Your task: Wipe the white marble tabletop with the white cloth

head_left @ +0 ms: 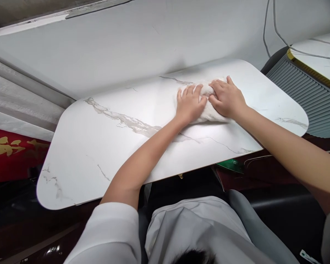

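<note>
A fluffy white cloth (210,114), bunched up, lies on the white marble-patterned tabletop (79,154), right of its middle. On the cloth's left part rests my left hand (190,103), palm down, with its fingers stretched out and spread. My right hand (228,96) presses on the upper right part, its fingers bent over the cloth and its thumb pointing left toward my left hand. The two hands are close together but apart. Some of the cloth shows between them, and the rest is hidden under the palms.
A pale wall panel (121,47) runs along the table's back edge. To the right stands a grey ribbed unit (305,95), with grey cables (284,38) hanging above it. Red fabric with gold pattern (13,154) is at the left. A green item (231,165) sits below the front edge.
</note>
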A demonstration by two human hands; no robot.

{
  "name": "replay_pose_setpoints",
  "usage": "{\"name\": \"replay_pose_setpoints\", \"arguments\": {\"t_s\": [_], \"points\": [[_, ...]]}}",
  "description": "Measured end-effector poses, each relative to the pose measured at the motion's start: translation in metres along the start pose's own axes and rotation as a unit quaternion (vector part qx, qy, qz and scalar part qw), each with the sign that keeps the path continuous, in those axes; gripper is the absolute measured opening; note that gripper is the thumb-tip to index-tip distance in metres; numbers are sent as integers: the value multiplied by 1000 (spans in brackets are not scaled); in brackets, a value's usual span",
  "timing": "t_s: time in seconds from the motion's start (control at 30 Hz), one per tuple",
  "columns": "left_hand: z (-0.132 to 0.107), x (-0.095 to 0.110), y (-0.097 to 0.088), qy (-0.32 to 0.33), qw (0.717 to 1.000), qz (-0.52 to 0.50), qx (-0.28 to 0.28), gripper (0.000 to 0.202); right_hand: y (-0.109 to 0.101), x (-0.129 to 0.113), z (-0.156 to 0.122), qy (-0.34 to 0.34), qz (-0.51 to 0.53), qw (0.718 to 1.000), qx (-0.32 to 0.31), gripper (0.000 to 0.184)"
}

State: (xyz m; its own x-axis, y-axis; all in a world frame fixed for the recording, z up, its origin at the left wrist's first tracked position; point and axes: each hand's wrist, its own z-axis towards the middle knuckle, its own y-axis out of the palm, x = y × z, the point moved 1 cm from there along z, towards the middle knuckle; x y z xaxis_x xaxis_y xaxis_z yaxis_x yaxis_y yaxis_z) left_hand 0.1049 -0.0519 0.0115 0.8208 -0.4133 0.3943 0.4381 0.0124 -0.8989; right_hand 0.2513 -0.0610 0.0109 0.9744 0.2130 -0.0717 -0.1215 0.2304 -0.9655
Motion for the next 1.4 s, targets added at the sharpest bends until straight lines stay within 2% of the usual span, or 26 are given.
{"name": "replay_pose_setpoints", "arguments": {"t_s": [0.2,0.4,0.67,0.8,0.87,0.97,1.17,1.27,1.4], "points": [[50,-27,3,-26,999,-40,15,43,18,9,58,6,41,999,17,42],[85,-46,8,-44,997,-51,21,45,26,10,93,37,34,999,2,34],[113,-60,8,-57,997,-46,32,45,43,23,131,21,29,999,23,43],[120,-64,8,-55,997,-48,38,44,50,27,144,27,40,998,30,54],[122,-65,8,-58,996,-50,40,44,51,26,145,34,39,998,36,58],[120,-65,9,-53,996,-49,47,45,48,22,140,45,30,998,39,55],[107,-63,10,-50,997,-38,41,46,34,7,113,28,0,999,24,48],[89,-58,7,-46,998,-28,37,47,32,2,94,18,15,1000,20,46],[47,-45,-2,-35,999,-5,22,47,33,-4,63,-21,22,999,36,46]]}}
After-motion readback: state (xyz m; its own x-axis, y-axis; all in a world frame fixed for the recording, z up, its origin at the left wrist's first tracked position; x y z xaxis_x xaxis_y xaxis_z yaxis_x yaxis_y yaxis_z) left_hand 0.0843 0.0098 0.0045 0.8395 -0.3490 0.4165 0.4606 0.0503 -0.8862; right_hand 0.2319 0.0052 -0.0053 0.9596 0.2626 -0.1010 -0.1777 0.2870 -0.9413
